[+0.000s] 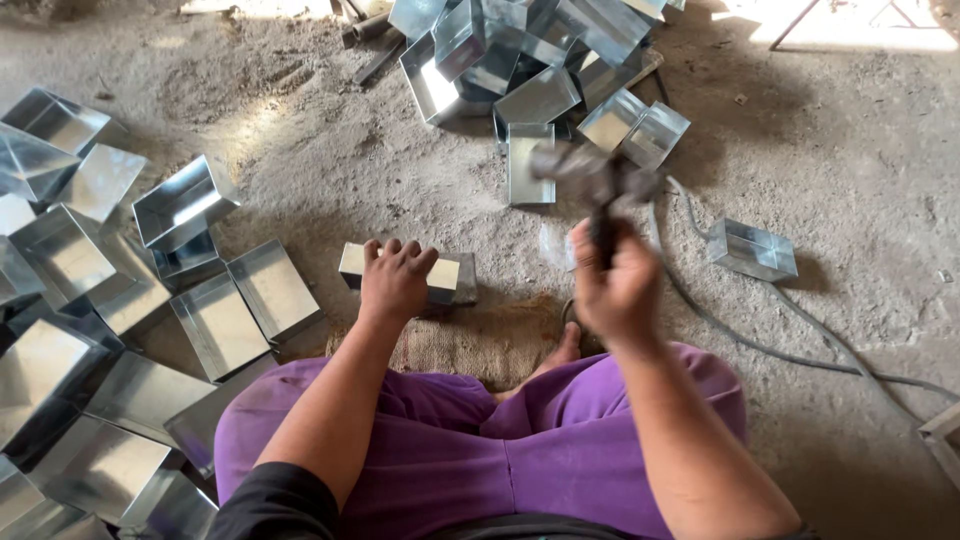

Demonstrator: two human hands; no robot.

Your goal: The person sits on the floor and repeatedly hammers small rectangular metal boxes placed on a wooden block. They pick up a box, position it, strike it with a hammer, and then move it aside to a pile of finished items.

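Note:
I sit cross-legged on a dirt floor in purple trousers. My left hand (393,277) presses down on a small sheet-metal box (443,276) that rests on a dark block in front of my knees. My right hand (615,285) is raised and grips the dark handle of a hammer (592,178), whose head is motion-blurred above the floor to the right of the box. A piece of burlap sacking (470,345) lies under the work spot.
Several shiny metal boxes are spread at the left (215,320) and heaped at the top centre (520,60). One box (752,250) stands alone at the right. A grey cable (800,350) curves across the floor on the right. My bare foot shows beside the sacking.

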